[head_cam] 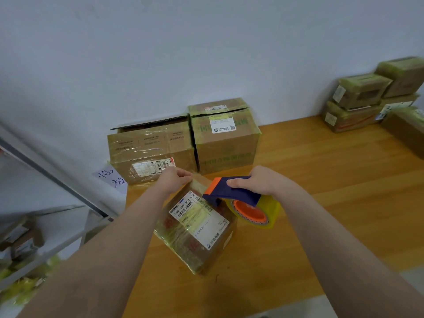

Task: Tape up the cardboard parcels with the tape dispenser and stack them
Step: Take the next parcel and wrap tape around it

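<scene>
A small cardboard parcel [197,230] with a white shipping label lies on the wooden table [332,180] in front of me, partly wrapped in yellowish clear tape. My left hand [173,180] grips its far top edge with curled fingers. My right hand [261,182] holds the blue and orange tape dispenser [234,193] by its handle, just right of the parcel's far end. The roll of clear tape [259,214] hangs under the dispenser beside the parcel.
Two larger taped boxes [151,148] [224,138] stand against the wall behind the parcel. A stack of several taped parcels [371,99] sits at the far right. A paper note [112,180] lies at the table's left edge. A metal shelf [46,226] stands to the left.
</scene>
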